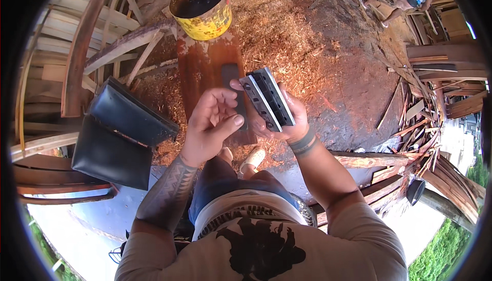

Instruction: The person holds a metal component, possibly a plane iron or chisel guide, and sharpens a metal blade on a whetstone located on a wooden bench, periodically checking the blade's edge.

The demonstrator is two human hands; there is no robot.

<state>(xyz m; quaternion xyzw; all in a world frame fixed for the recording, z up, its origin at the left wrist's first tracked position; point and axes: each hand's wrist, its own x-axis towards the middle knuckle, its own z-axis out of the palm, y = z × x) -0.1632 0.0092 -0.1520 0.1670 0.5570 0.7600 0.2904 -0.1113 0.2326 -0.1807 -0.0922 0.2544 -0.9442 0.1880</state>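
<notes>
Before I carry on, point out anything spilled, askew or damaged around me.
Wood shavings litter the ground ahead, loose wood strips lie jumbled at the right, and the yellow bucket has blotchy, worn-looking sides. That looks untidy, though perhaps ordinary here. The slotted metal block in your right hand shows no clear damage.

Head-worn fisheye, facing down, near (probably warped toward rim).

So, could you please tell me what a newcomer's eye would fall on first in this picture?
Probably the round, paint-worn yellow bucket, at the far end of a long reddish-brown wooden board. Next might come the rectangular silver-and-black metal-looking block near the centre, in the person's right hand, with the empty left hand beside it. Bright orange-brown wood shavings cover much of the ground beyond.
</notes>
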